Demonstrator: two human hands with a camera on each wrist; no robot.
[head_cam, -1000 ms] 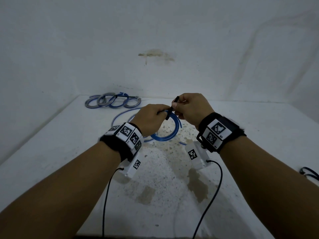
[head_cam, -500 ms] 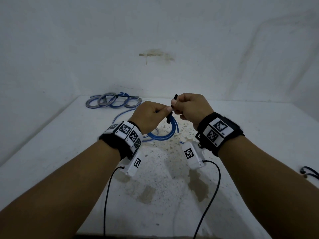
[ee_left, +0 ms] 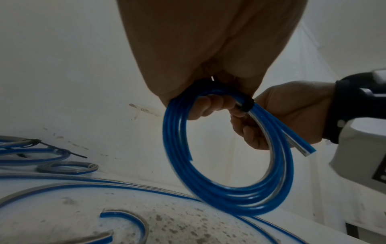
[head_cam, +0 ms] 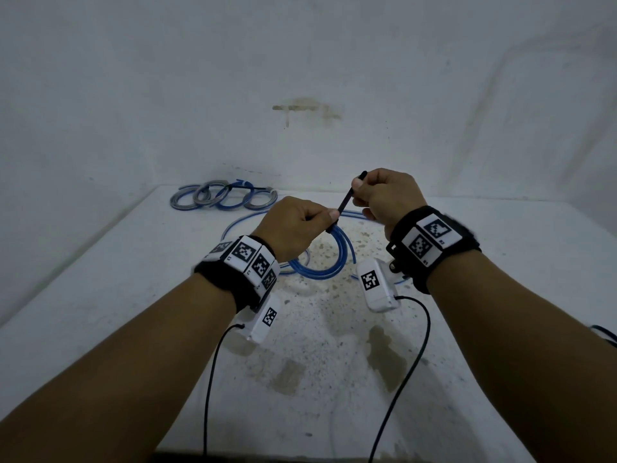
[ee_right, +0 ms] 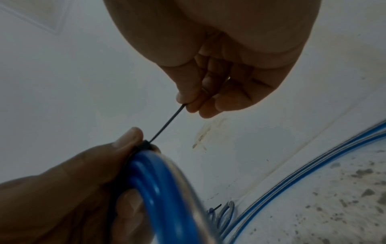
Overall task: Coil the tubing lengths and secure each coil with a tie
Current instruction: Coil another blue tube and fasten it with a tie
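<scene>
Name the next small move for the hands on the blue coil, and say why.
Probably keep drawing the tie's tail through its head to cinch it. The right hand pinches the black tie, whose strap already wraps the blue coil at the left hand. The coil's loops fan apart below the strap, so it seems not fully tight.

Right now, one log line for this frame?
step: cinching tie | left hand: holds blue tubing coil at tie head | right hand: pinches black cable tie tail, taut | tied coils: table rear
</scene>
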